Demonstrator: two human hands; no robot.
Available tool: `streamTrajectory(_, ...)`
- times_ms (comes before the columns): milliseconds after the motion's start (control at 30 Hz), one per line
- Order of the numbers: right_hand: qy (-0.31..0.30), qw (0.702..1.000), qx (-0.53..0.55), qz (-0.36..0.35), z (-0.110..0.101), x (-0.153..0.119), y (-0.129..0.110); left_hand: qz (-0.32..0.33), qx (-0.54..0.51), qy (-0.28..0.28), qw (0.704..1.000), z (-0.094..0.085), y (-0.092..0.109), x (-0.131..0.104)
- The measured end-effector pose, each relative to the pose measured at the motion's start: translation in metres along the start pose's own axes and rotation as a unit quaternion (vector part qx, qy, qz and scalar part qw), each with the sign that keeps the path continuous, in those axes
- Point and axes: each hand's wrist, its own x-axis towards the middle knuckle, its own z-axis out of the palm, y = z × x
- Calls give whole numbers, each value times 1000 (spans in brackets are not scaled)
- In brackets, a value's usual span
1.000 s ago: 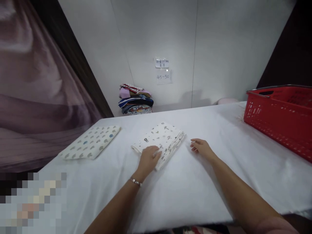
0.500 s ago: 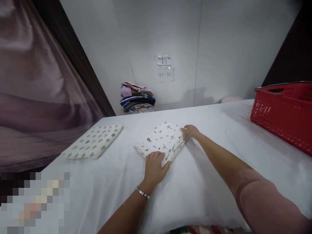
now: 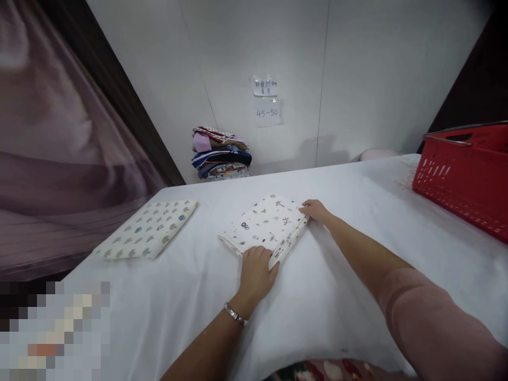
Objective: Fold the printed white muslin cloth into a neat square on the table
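A folded white cloth [image 3: 262, 222] with small grey and green prints lies at the middle of the white-covered table [image 3: 190, 307], its layered edge facing right. At its near corner, my left hand [image 3: 259, 271] has its fingers on top and the thumb at the layered edge, gripping it. My right hand [image 3: 316, 210] pinches the far right corner. To the left rests another folded cream cloth [image 3: 153, 230] with grey mushroom-like shapes, apart from both hands.
On the right stands a red plastic basket [image 3: 462, 182] with a metal handle. A pile of folded fabrics [image 3: 222, 153] sits by the wall behind the table. Two paper notes [image 3: 268, 100] are stuck on the wall. A mauve curtain [image 3: 59, 159] hangs at left.
The layered edge of the printed cloth looks neater and more pressed together. Both hands have shifted slightly right with it and keep their hold. The view has tilted a little.
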Motion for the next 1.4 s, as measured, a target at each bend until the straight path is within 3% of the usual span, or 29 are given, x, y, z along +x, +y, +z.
streamTrajectory(367,5,998,-13,-61,-1,-10,0,-15,-32,13,999,-5,-1,-1)
streamTrajectory(533,64,994,11,-89,-11,-30,5,-21,-43,18,999,-5,-3,0)
streamTrajectory(600,82,989,11,-126,-14,-38,9,-23,-51,19,998,-6,-3,1)
streamTrajectory(767,83,947,-50,-305,-5,-50,16,-25,-57,16,998,-10,-1,3)
streamTrajectory(867,84,933,-116,-331,4,-51,15,-12,-31,12,999,-13,1,9)
streamTrajectory(967,74,923,-169,-338,8,-53,12,-12,8,-16,1000,-17,3,20)
streamTrajectory(1133,60,910,-216,-350,6,-58,8,-37,54,-121,990,-18,8,36)
streamTrajectory(1400,55,906,-226,-354,10,-56,10,-67,77,-133,986,-14,13,36)
